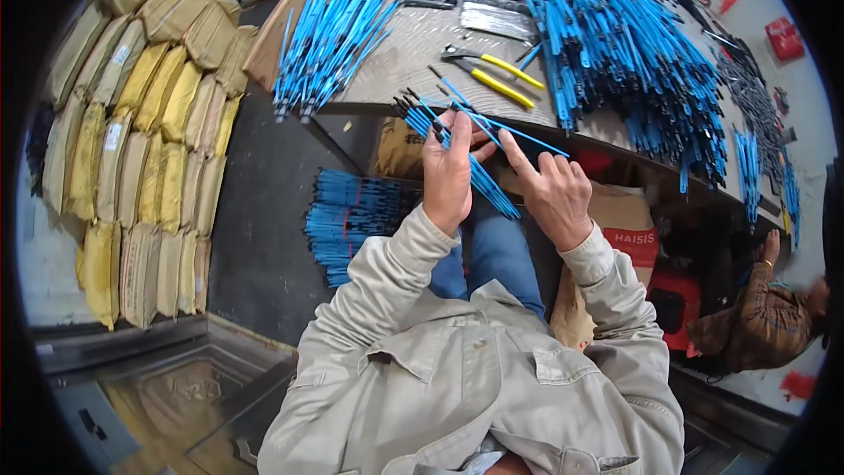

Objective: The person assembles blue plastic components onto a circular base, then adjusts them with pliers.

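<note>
My left hand (450,167) is closed round a small bunch of thin blue strips with black ends (489,186), which slant down to the right over my knees. One more blue strip (536,142) crosses the top of the bunch at an angle. My right hand (558,192) reaches this crossing strip with its forefinger tip; the other fingers are curled and the thumb is hidden. Just beyond my hands, pliers with yellow handles (501,81) lie on the table (396,79) with their jaws pointing left.
Blue strips are heaped at the table's right (607,44), and a smaller pile (330,44) lies left by a wooden board (286,22). Tied blue bundles (347,220) rest on the floor. Wrapped packages (145,141) are stacked at left. Another person (774,321) works at right.
</note>
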{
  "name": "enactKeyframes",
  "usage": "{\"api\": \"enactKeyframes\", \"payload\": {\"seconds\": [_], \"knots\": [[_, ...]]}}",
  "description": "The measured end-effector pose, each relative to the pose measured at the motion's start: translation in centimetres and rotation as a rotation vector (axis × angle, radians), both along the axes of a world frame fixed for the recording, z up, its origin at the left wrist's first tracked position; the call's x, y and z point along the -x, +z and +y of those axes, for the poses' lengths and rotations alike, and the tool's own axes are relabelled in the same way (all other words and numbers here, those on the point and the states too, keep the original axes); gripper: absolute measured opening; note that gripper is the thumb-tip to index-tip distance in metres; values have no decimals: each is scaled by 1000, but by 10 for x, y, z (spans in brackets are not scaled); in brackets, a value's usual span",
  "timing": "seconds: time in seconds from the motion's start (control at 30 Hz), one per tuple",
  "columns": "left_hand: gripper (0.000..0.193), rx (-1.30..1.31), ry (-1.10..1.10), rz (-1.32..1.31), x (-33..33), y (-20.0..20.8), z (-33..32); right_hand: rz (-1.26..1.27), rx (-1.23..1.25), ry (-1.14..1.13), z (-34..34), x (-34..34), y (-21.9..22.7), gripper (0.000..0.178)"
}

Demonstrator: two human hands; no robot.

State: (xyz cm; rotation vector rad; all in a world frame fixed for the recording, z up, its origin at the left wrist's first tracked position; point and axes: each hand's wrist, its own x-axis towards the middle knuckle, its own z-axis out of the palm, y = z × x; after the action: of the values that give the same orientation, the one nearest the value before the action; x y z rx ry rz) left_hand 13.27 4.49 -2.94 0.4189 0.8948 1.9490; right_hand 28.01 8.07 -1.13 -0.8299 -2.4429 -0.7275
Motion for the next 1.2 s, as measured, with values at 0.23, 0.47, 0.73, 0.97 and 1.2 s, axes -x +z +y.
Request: {"api": "enactKeyframes", "payload": {"seconds": [0.23, 0.47, 0.73, 0.97, 1.2], "knots": [[25, 4, 54, 267, 33, -5, -8, 77, 183, 90, -24, 16, -8, 49], [22, 38, -110, 28, 41, 6, -13, 426, 654, 275, -42, -34, 35, 32], [18, 101, -307, 421, 0, 38, -19, 845, 1385, 315, -10, -18, 11, 15], [21, -3, -243, 393, 35, 25, -21, 551, 1673, 344, 16, 18, 27, 17], [27, -272, -300, -71, 70, 39, -31, -150, 1282, 464, 144, 47, 108, 17]]}}
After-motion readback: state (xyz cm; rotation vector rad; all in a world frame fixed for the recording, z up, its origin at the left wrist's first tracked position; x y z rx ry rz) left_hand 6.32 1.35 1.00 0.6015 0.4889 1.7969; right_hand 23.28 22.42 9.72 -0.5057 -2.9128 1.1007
